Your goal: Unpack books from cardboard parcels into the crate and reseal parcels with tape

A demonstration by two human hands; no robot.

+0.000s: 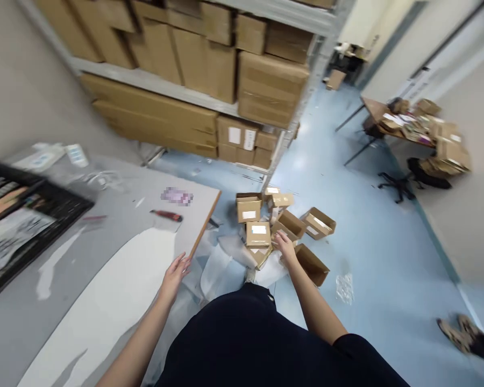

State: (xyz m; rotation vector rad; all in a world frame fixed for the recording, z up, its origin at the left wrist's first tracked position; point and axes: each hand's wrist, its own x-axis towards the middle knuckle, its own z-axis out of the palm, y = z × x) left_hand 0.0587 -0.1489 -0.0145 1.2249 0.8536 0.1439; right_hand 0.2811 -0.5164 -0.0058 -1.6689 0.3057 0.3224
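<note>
My left hand point(175, 275) is at the edge of the grey table point(125, 183), fingers stretched out with nothing in them. I cannot tell whether it touches the edge. A large sheet of white paper point(125, 274) lies on the table beside that hand. Beyond it is a red and black utility knife point(167, 215). My right hand point(284, 244) hangs in the air with its fingers extended, holding nothing. Below it, several cardboard boxes stand on the floor, among them an open box point(310, 264) and a closed box with a white label point(258, 235).
A metal rack point(157, 84) packed with cardboard boxes stands ahead. A black crate point(36, 236) sits on the table's left. Loose paper and plastic wrap point(344, 288) lie on the floor. A cluttered brown table point(373, 110) stands far right; another person's shoes point(455, 334) show at lower right.
</note>
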